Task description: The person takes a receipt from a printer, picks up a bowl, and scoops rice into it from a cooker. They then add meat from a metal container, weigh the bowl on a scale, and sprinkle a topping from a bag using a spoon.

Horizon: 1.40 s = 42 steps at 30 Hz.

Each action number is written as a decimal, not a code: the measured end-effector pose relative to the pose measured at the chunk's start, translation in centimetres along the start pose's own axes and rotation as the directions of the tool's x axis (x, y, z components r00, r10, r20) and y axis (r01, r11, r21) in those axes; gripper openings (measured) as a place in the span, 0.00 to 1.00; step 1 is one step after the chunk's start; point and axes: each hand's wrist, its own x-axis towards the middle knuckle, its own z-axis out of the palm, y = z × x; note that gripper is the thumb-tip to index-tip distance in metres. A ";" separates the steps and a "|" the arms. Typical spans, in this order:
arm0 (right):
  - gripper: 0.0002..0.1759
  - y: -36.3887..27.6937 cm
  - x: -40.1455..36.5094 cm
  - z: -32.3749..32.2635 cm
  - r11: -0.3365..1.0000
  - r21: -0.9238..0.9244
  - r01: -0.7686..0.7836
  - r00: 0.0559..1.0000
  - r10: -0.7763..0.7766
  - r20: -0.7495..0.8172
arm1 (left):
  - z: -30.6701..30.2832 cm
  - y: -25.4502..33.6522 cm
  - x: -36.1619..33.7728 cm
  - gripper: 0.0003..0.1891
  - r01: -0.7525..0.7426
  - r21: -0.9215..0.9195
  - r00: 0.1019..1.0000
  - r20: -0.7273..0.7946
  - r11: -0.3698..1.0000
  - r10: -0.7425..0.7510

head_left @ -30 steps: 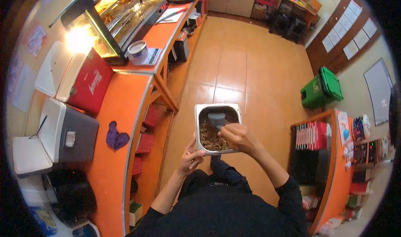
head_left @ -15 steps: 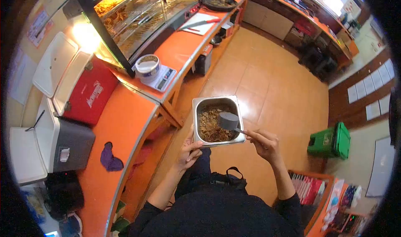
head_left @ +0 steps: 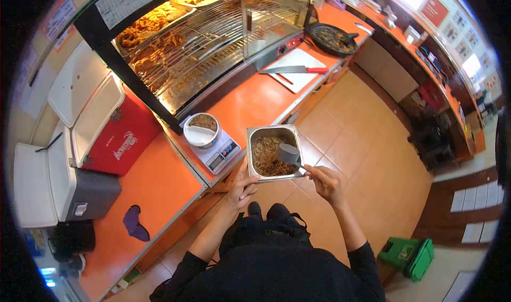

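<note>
My left hand grips the lower left corner of a square steel food pan, held up in front of my body. Brown shredded food covers the bottom of the pan. In my right hand is the handle of a grey measuring scoop, its cup inside the pan over the food. The fingers are closed round that handle near the pan's right edge. Whether the scoop holds anything cannot be made out.
Left of the pan, a tub with food and a white piece in it sits on a kitchen scale. Behind are a heated display case, a knife on a white board and a black pan. A red cooler stands left.
My view has shifted toward the counter, and the pan is now closer to the scale and display case. Both hands keep their holds; the scoop stays inside the pan.
</note>
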 end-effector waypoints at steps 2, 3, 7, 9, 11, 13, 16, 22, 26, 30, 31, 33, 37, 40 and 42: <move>0.15 3.5 2.6 1.1 0.996 0.077 -0.047 0.999 0.046 0.014 | -0.1 0.7 2.9 0.41 -0.061 -0.003 0.998 0.019 0.998 0.061; 0.15 6.1 4.7 1.6 0.986 0.134 -0.101 0.995 0.100 0.014 | 0.3 1.2 5.0 0.42 -0.115 0.011 0.993 0.011 0.993 0.115; 0.08 13.5 11.8 3.3 0.805 0.424 -0.416 0.908 0.392 0.146 | -1.0 1.2 11.3 0.43 -0.219 0.031 0.968 -0.117 0.975 0.221; 0.10 17.0 15.4 3.8 0.735 0.516 -0.439 0.897 0.389 0.209 | -1.9 1.2 14.8 0.43 -0.284 0.075 0.940 -0.175 0.956 0.293; 0.13 19.6 18.3 4.2 0.591 0.630 -0.504 0.860 0.408 0.305 | -2.5 1.1 17.2 0.43 -0.344 0.109 0.911 -0.201 0.933 0.359; 0.13 21.5 20.6 4.8 0.588 0.636 -0.500 0.865 0.371 0.337 | -4.6 -0.1 19.3 0.43 -0.442 0.099 0.860 -0.236 0.891 0.453; 0.11 22.2 23.8 5.9 0.588 0.638 -0.497 0.867 0.302 0.396 | -5.1 -0.6 21.4 0.42 -0.515 0.200 0.797 -0.246 0.833 0.552; 0.10 23.9 27.2 8.2 0.786 0.513 -0.345 0.861 0.048 0.506 | -2.4 -0.1 22.1 0.37 -0.430 0.455 0.645 -0.449 0.780 0.618; 0.13 25.7 28.3 8.8 0.545 0.630 -0.553 0.801 0.139 0.582 | -3.1 -3.4 21.7 0.28 -0.418 0.496 0.510 -0.566 0.761 0.648; 0.12 26.6 28.8 9.8 0.271 0.572 -0.775 0.632 0.289 0.719 | -2.3 -5.7 20.3 0.14 -0.390 0.504 0.393 -0.666 0.771 0.634; 0.12 25.8 29.5 10.0 0.193 0.572 -0.797 0.604 0.250 0.757 | -2.0 -6.1 19.8 0.13 -0.365 0.539 0.370 -0.664 0.759 0.649; 0.13 23.9 30.9 11.0 0.146 0.579 -0.802 0.597 0.197 0.777 | -1.7 -6.5 18.9 0.14 -0.337 0.575 0.345 -0.661 0.745 0.666; 0.15 18.7 33.8 15.6 0.111 0.573 -0.812 0.584 0.152 0.798 | -1.4 -6.2 18.1 0.15 -0.254 0.537 0.398 -0.700 0.804 0.593; 0.13 14.9 35.6 19.5 0.112 0.580 -0.807 0.590 0.116 0.799 | -1.7 -4.9 17.9 0.16 -0.258 0.578 0.426 -0.651 0.774 0.628; 0.09 13.7 36.1 22.7 0.089 0.632 -0.770 0.638 0.094 0.764 | -1.6 -3.5 17.7 0.16 -0.283 0.590 0.458 -0.609 0.756 0.648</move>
